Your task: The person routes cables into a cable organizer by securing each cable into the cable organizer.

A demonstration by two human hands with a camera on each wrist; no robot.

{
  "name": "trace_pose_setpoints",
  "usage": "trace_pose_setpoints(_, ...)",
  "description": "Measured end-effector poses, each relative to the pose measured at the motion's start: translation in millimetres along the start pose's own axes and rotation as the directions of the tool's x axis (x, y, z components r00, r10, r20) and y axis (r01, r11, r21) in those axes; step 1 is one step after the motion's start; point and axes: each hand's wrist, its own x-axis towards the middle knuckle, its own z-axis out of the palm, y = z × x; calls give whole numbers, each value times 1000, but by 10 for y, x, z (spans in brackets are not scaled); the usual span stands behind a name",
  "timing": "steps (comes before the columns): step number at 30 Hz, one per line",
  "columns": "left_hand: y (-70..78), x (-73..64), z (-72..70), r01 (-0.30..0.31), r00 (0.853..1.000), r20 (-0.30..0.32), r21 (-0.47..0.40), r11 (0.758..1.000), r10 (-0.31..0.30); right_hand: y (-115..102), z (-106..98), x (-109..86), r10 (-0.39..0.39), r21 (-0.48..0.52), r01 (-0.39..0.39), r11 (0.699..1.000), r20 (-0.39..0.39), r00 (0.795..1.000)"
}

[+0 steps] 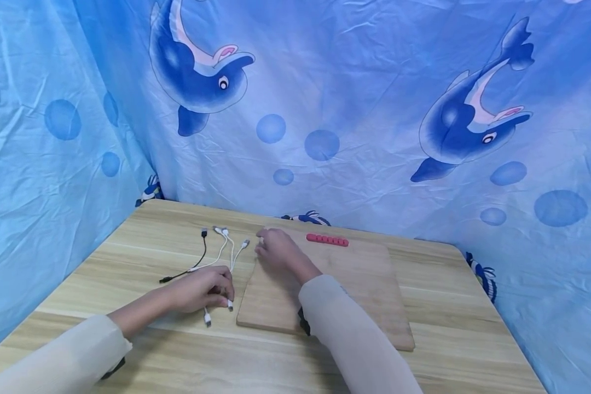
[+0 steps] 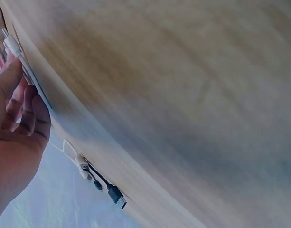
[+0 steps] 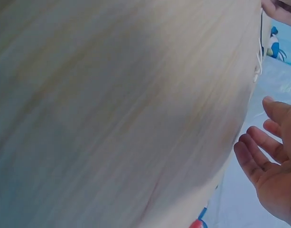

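Note:
In the head view my left hand (image 1: 204,287) is at the left side of the wooden board, pinching a white USB cable (image 1: 230,305) near its plug. The left wrist view shows that white plug (image 2: 12,46) sticking out past the thumb, its cord running back along the fingers. Another white plug (image 1: 207,317) lies on the table just below this hand. My right hand (image 1: 278,249) is over the far left corner of the board (image 1: 354,290). From the right wrist, its fingers (image 3: 254,159) look loosely bent and hold nothing.
White cables (image 1: 232,249) and a black USB cable (image 1: 204,249) lie spread on the wood-grain table (image 1: 143,241) left of the board. A red cable-clip strip (image 1: 327,240) rests on the board's far edge. A blue dolphin-print cloth (image 1: 354,98) hangs behind the table.

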Motion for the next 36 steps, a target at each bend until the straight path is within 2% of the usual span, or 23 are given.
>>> trace_pose_setpoints(4, -18, -1, 8, -30, 1000, -6, 0, 1000, 30, -21, 38, 71, -4, 28, 5, 1000, -19, 1000)
trace_pose_setpoints(9, -1, 10, -5, -11, 1000, 12, 18, 1000, 11, -39, 71, 146, -28, 55, 28, 998, -6, 1000)
trace_pose_setpoints(16, 20, 16, -22, -53, 999, 16, 60, 997, 52, -76, 94, 189, -85, 53, 85, 995, 2, 996)
trace_pose_setpoints(20, 8, -8, -30, -54, 998, 29, 65, 996, 52, -92, 151, 209, -109, 49, 109, 993, -5, 994)
trace_pose_setpoints(25, -1, -40, -34, -34, 999, 42, 55, 998, 32, -103, 213, 236, -127, -1, 127, 992, -3, 992)
trace_pose_setpoints(33, -8, -39, -27, -40, 998, 46, 45, 998, 38, -128, 222, 255, -133, -103, 137, 985, 40, 990)
trace_pose_setpoints(36, -12, -46, -35, -36, 999, 42, 41, 998, 35, -133, 233, 270, -144, -146, 147, 978, 33, 989)
